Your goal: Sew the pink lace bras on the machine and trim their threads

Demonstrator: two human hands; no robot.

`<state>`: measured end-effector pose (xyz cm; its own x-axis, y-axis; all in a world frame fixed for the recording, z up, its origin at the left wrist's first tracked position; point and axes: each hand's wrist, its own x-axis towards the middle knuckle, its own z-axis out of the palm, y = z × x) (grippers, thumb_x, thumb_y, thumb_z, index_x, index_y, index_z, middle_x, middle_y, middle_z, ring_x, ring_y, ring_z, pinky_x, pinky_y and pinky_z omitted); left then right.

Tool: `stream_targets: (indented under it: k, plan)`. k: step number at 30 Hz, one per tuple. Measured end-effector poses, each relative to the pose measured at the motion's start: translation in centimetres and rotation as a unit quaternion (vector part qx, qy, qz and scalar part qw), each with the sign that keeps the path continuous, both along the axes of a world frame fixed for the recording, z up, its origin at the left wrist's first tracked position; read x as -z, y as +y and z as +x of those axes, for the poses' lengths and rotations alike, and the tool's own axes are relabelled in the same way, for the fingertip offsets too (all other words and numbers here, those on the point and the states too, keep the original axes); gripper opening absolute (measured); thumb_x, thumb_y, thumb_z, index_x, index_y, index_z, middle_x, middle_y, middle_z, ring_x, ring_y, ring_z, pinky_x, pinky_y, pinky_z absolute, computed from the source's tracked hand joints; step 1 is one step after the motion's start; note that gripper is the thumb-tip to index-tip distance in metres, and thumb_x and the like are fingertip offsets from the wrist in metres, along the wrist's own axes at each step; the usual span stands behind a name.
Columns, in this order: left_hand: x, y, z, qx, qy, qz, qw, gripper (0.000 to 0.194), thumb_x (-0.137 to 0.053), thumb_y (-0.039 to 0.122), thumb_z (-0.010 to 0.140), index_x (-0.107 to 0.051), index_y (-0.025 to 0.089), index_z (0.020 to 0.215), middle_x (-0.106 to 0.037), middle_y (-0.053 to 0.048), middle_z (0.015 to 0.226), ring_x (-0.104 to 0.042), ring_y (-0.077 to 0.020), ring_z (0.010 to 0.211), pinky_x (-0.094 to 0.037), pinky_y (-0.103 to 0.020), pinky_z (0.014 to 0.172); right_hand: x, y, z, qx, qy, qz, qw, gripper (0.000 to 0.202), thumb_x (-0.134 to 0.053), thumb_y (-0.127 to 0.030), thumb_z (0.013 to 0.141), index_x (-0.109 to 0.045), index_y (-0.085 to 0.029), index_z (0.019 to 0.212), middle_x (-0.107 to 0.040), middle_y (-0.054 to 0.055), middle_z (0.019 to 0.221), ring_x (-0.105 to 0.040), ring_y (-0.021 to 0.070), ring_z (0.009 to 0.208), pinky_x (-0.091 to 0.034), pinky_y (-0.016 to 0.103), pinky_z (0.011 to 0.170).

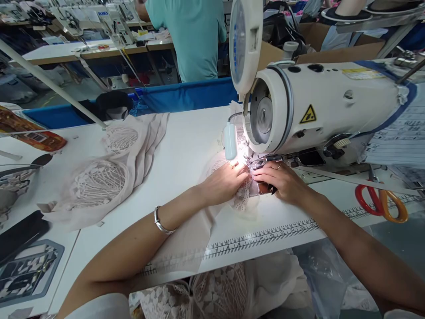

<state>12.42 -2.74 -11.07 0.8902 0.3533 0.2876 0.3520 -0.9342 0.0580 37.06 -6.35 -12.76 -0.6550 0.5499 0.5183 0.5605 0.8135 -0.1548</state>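
A pale pink lace bra piece (241, 200) lies under the needle area of a white sewing machine (318, 104), lit by a small lamp (230, 141). My left hand (227, 181) grips the lace just left of the presser foot (260, 162), fingers bent and close together. On the other side of the foot, my right hand (280, 180) has its fingers drawn together at the edge of the same piece. A small dark pointed thing shows beneath my right palm; its kind is hidden. Sheer fabric (189, 241) trails under my left forearm.
Lace bra pieces (99, 181) are laid out on the white table at left, beside a bottle (31, 128). Scissors (381, 201) with red and orange handles lie at right. More lace garments (219, 288) rest below the table edge. A person (195, 40) stands beyond the blue cloth (189, 95).
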Motion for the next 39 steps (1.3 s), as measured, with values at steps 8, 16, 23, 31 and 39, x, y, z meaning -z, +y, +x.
stream_targets:
  k: [8,16,23,31,39]
  plan:
    - [-0.4,0.0,-0.2,0.018,-0.001,0.000,1.000,0.035,-0.044,0.002,0.090,-0.063,0.016,0.116,-0.067,-0.012,0.108,-0.058,-0.0221,0.086,-0.046,-0.034,0.065,-0.1,-0.1,0.0,0.012,-0.025,0.011,1.000,0.036,-0.049,-0.003,0.090,-0.068,-0.019,0.116,-0.074,0.010,0.113,-0.063,0.0262,0.102,-0.054,0.045,0.085]
    - [0.0,0.2,0.0,0.016,-0.010,0.015,1.000,0.029,-0.043,0.009,0.097,-0.066,0.016,0.112,-0.069,-0.010,0.098,-0.058,-0.0197,0.080,-0.044,-0.033,0.064,-0.4,-0.3,-0.2,0.008,-0.024,0.014,1.000,0.032,-0.051,-0.002,0.088,-0.067,-0.018,0.111,-0.075,0.008,0.109,-0.062,0.0245,0.098,-0.054,0.041,0.082]
    - [-0.1,-0.6,0.1,-0.040,0.018,0.030,0.999,0.023,-0.053,0.020,0.093,-0.065,0.014,0.112,-0.067,-0.012,0.106,-0.057,-0.0242,0.085,-0.041,-0.036,0.066,-0.1,-0.2,0.2,0.019,-0.023,-0.001,1.000,0.039,-0.047,0.002,0.085,-0.067,-0.017,0.113,-0.074,0.009,0.113,-0.062,0.0252,0.100,-0.054,0.042,0.083]
    - [0.4,-1.3,0.5,-0.037,0.008,0.058,0.998,0.020,-0.045,0.021,0.100,-0.062,0.011,0.102,-0.066,-0.015,0.115,-0.058,-0.0263,0.098,-0.040,-0.039,0.082,-0.6,-0.3,-0.2,0.005,-0.006,0.026,1.000,0.029,-0.053,-0.003,0.087,-0.068,-0.019,0.106,-0.076,0.006,0.105,-0.063,0.0237,0.093,-0.052,0.041,0.080]
    - [0.0,-1.8,0.7,-0.062,0.016,0.071,0.995,0.023,-0.042,0.022,0.101,-0.062,0.012,0.095,-0.064,-0.017,0.110,-0.056,-0.0266,0.096,-0.043,-0.040,0.079,-0.5,-0.3,-0.1,0.009,-0.007,0.031,0.999,0.033,-0.049,0.001,0.086,-0.069,-0.018,0.105,-0.076,0.007,0.107,-0.063,0.0237,0.095,-0.052,0.039,0.077]
